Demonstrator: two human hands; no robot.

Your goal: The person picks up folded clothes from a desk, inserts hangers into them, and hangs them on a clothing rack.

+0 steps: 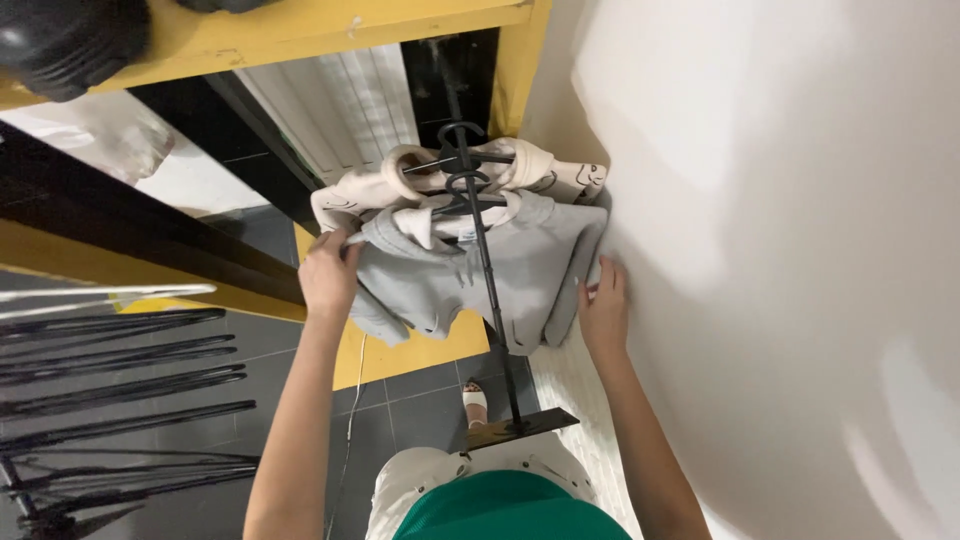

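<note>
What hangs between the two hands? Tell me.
In the head view, a grey hoodie on a black hanger hangs between the left hand and the right hand; each hand touches one side of it.

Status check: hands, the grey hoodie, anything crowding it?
Left hand gripping grey hoodie at its shoulder. Right hand flat on its other side. Hoodie on black hanger; cream hoodie right behind, white wall close.
</note>
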